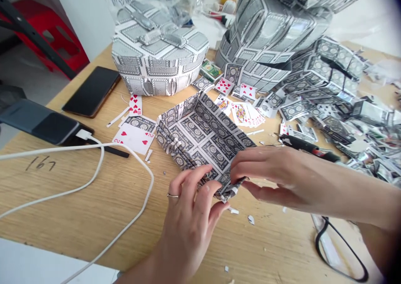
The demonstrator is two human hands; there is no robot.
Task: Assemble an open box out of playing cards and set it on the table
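A shallow open box made of playing cards (pixel 200 131), black and white with round patterns, rests on the wooden table in front of me. My left hand (pixel 191 217), a ring on one finger, grips its near wall, fingers over the rim and thumb outside. At the near right corner my right hand (pixel 275 171) pinches the wall, fingertips inside the box and thumb outside. Just left of the box lie a two of hearts card (pixel 135 138) and a ten of hearts (pixel 135 105). Several face-up cards (pixel 246 113) are spread behind it.
A grey lidded card basket (pixel 159 58) and a larger card structure (pixel 266 33) stand at the back. Loose folded cards (pixel 338 121) pile up right, near a black stick-like tool (pixel 308 148). Left are a phone (pixel 92 91), a power bank (pixel 44 121) and a white cable (pixel 150 192). Scissors-like black loops (pixel 341 250) lie front right.
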